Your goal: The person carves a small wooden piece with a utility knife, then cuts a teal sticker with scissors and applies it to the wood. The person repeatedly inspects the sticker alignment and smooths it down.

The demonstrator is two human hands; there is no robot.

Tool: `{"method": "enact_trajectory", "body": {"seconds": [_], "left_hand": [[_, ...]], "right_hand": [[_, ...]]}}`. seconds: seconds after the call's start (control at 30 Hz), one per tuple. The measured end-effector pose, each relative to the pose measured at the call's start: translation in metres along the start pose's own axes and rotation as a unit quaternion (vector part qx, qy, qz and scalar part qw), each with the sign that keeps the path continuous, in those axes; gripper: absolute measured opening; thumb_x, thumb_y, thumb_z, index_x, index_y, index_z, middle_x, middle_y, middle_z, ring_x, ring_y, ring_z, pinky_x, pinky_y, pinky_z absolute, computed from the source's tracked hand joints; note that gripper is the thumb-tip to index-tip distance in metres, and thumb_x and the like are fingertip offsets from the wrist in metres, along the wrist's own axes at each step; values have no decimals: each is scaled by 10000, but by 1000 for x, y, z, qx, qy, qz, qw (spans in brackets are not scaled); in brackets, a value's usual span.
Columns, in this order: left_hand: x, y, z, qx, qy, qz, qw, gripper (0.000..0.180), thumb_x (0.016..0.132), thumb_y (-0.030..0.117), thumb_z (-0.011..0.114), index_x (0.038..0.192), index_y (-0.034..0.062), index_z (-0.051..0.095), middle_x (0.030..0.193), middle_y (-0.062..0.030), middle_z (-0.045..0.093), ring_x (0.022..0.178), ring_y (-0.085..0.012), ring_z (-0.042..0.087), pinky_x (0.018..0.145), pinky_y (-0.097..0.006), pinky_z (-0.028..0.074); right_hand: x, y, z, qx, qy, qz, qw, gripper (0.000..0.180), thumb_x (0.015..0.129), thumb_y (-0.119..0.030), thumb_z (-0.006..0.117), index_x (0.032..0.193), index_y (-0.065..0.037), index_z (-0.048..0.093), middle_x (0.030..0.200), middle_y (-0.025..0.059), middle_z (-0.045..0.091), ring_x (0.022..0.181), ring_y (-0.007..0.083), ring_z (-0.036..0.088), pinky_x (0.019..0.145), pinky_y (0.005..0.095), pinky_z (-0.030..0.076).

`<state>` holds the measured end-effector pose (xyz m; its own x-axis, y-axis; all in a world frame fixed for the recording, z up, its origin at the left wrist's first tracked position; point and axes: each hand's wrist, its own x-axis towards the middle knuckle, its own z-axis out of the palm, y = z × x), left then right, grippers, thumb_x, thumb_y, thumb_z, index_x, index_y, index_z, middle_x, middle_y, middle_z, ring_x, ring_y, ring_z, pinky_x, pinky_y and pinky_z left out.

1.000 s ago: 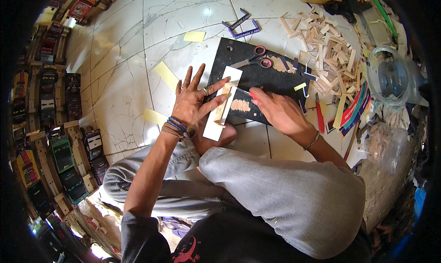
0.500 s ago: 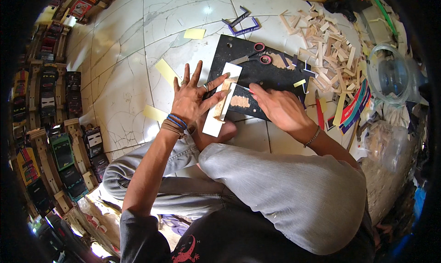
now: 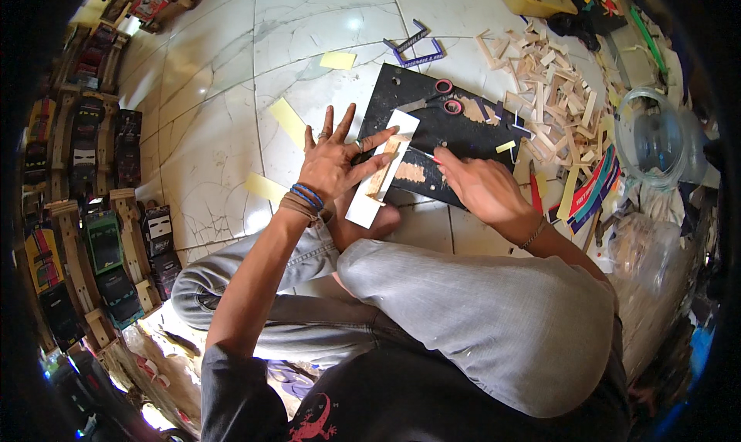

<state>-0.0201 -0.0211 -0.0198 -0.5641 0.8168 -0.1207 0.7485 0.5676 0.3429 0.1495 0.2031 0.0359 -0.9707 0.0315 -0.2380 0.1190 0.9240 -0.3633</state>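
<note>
My left hand [image 3: 333,166] lies with its fingers spread. Its thumb and forefinger press on a small wooden frame-like piece [image 3: 379,176], which sits on a white strip [image 3: 360,210]. In my right hand [image 3: 486,191] is a thin-bladed knife with a red handle [image 3: 437,161], gripped between the fingers. The blade points left, its tip at the upper part of the wooden piece; whether it touches cannot be made out. Part of the strip overlaps a black board [image 3: 373,102] with worn brown patches. Pink-handled scissors [image 3: 444,87] rest on that board.
Loose wooden pieces [image 3: 552,87] form a pile right of the board. Yellow paper strips [image 3: 287,122] and purple strips [image 3: 421,60] lie on the tiles. A red pointed tool [image 3: 534,187], coloured strips [image 3: 593,187] and a clear plastic container [image 3: 654,137] are at the right. Packaged goods [image 3: 108,257] line wooden racks at left.
The whole view has shifted slightly, so the floor items appear a little farther right. My right hand and the knife have drawn slightly right. My left hand keeps its press on the wooden piece.
</note>
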Motion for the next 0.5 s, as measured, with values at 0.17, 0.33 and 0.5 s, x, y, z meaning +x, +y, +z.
{"method": "enact_trajectory", "body": {"seconds": [0.17, 0.33, 0.5], "left_hand": [[3, -2, 1, 23, 2, 17, 1000, 592, 887, 776, 490, 1448, 594, 442, 1676, -138, 231, 1519, -498, 170, 1123, -770, 148], [6, -3, -3, 36, -25, 20, 999, 615, 873, 812, 463, 1454, 614, 410, 1680, -130, 218, 1531, -479, 143, 1130, -771, 124], [5, 1, -8, 16, -49, 3, 999, 608, 885, 814, 440, 1459, 618, 394, 1680, -150, 205, 1536, -485, 100, 1126, -778, 113]], "right_hand": [[-5, -3, 4, 1, 31, 2, 1000, 182, 1026, -215, 519, 1172, -107, 513, 716, 235, 661, 709, 453, 668, 623, 565, 511], [-6, -3, 7, 8, 40, 3, 999, 180, 1036, -238, 505, 1177, -127, 511, 725, 239, 664, 714, 465, 662, 624, 576, 506], [-6, -6, 10, -3, 33, 25, 999, 190, 1038, -244, 498, 1186, -125, 503, 750, 246, 673, 746, 464, 669, 644, 577, 513]]}}
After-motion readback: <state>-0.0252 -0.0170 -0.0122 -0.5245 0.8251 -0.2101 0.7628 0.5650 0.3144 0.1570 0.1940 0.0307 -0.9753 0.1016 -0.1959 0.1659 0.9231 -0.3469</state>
